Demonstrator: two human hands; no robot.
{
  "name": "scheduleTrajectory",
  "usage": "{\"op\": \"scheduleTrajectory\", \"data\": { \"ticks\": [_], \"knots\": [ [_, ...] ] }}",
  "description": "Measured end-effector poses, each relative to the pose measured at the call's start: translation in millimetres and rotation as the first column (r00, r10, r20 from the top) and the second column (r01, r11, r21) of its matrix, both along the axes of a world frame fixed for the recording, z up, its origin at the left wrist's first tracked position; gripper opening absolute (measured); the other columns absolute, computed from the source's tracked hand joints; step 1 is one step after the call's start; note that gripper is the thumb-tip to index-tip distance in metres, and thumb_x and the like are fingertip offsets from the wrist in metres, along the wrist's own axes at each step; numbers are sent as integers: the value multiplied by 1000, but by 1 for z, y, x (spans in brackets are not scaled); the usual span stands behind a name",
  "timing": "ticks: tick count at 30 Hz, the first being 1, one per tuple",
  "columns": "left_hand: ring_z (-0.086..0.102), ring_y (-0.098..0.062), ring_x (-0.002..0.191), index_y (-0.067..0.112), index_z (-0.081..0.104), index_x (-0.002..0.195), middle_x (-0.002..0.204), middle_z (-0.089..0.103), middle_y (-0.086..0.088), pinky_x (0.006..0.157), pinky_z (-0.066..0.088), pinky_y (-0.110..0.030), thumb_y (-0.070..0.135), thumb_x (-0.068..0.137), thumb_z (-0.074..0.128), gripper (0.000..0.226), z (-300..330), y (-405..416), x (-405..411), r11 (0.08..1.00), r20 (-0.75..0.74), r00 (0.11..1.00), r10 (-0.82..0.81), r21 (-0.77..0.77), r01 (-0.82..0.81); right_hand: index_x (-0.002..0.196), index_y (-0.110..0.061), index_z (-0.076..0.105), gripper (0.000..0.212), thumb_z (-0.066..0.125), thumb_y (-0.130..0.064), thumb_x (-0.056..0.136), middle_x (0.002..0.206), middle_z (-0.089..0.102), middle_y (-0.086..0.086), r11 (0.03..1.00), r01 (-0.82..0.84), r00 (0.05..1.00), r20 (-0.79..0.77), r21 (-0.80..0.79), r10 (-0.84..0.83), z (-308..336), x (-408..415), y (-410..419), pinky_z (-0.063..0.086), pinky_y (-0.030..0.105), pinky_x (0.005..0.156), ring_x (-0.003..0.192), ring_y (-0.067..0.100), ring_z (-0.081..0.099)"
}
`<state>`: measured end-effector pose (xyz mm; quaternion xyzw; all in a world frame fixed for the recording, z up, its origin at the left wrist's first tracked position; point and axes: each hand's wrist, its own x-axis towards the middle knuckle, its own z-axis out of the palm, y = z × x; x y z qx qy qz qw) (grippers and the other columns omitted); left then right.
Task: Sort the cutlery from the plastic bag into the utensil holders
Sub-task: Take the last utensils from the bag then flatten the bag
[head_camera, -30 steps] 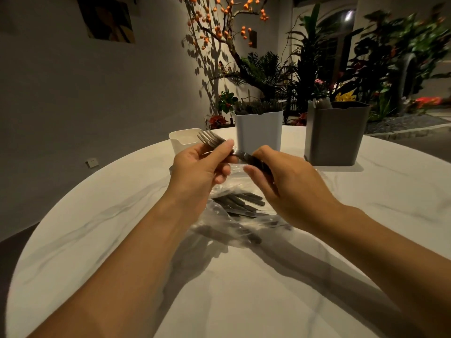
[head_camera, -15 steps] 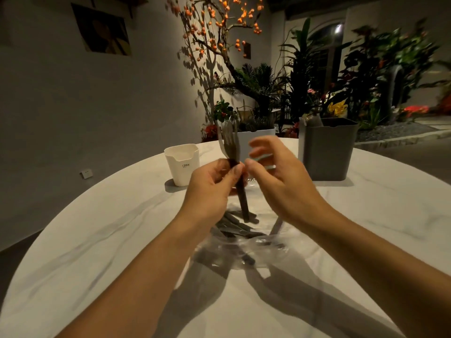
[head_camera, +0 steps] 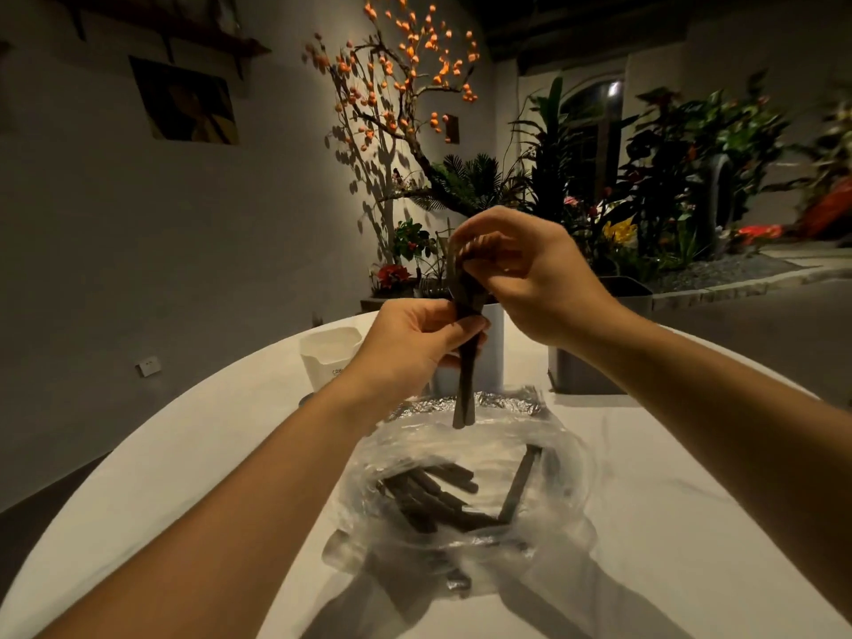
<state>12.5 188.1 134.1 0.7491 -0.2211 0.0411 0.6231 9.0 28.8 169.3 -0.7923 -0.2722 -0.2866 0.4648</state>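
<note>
The left hand (head_camera: pixel 415 343) grips a small bundle of dark-handled forks (head_camera: pixel 464 362) upright by the handles, above the plastic bag (head_camera: pixel 465 491) at the table's (head_camera: pixel 668 523) centre. The right hand (head_camera: pixel 530 274) pinches the tines at the top. Stiff, light and probably slick, the forks look best held at mid-handle, away from the points. More cutlery lies in the bag. The holders stand at 12 o'clock: white cup (head_camera: pixel 329 357), white holder (head_camera: pixel 493 352), grey holder (head_camera: pixel 581 375).
</note>
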Motion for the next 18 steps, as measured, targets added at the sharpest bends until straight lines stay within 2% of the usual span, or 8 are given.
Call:
{"op": "scheduleTrajectory", "data": {
  "ticks": [3, 5, 7, 9, 12, 15, 18],
  "knots": [
    [72, -8, 84, 25, 73, 98, 88, 77, 8, 75, 56, -24, 17, 95, 64, 12, 8, -3, 23, 997, 92, 994, 60, 41, -64, 107, -18, 67, 33, 64, 9, 88, 100, 69, -2, 998, 44, 997, 58, 38, -46, 10, 15, -3, 57, 18, 82, 96, 11, 69],
    [65, -6, 82, 25, 71, 104, 87, 71, 8, 73, 50, -23, 24, 102, 55, 16, 17, -3, 38, 990, 162, 977, 136, 20, -141, 109, -15, 65, 30, 64, 7, 89, 103, 67, 1, 993, 81, 992, 94, 88, -89, 17, 26, -5, 57, 17, 81, 96, 11, 68],
    [62, -12, 77, 17, 70, 111, 83, 64, -1, 69, 52, -27, 28, 108, 41, 31, 30, -3, 48, 990, 118, 983, 143, -34, -140, 112, -14, 61, 28, 62, 5, 90, 101, 64, 1, 984, 130, 979, 144, 121, -147, 29, 38, -7, 57, 18, 81, 94, 10, 67],
    [67, -21, 82, 11, 68, 114, 88, 69, -10, 79, 57, -33, 35, 109, 32, 44, 44, -7, 55, 995, 45, 995, 85, -62, -82, 114, -12, 58, 29, 62, 4, 91, 99, 61, -4, 980, 161, 963, 202, 113, -181, 42, 49, -7, 58, 19, 82, 92, 9, 66],
    [71, -26, 98, 10, 69, 111, 103, 74, -12, 92, 56, -38, 45, 108, 23, 58, 61, -14, 72, 997, 24, 998, 55, -59, -53, 114, -9, 59, 24, 62, 1, 93, 100, 61, -2, 972, 227, 905, 357, 58, -232, 58, 67, -4, 60, 24, 78, 90, 12, 66],
    [70, -27, 104, 13, 69, 103, 105, 74, -12, 98, 53, -41, 48, 108, 19, 62, 70, -17, 94, 995, 18, 998, 60, -83, -58, 115, -4, 61, 21, 62, -2, 94, 103, 67, 9, 957, 289, 832, 496, -8, -248, 67, 90, -6, 59, 23, 74, 92, 12, 64],
    [70, -28, 104, 10, 70, 102, 104, 74, -13, 96, 54, -41, 49, 108, 19, 64, 69, -17, 120, 995, -6, 997, 77, -69, -78, 115, -3, 61, 22, 63, -3, 93, 106, 69, 13, 946, 317, 819, 522, -72, -236, 66, 115, -9, 56, 18, 72, 93, 11, 62]
  ]
}}
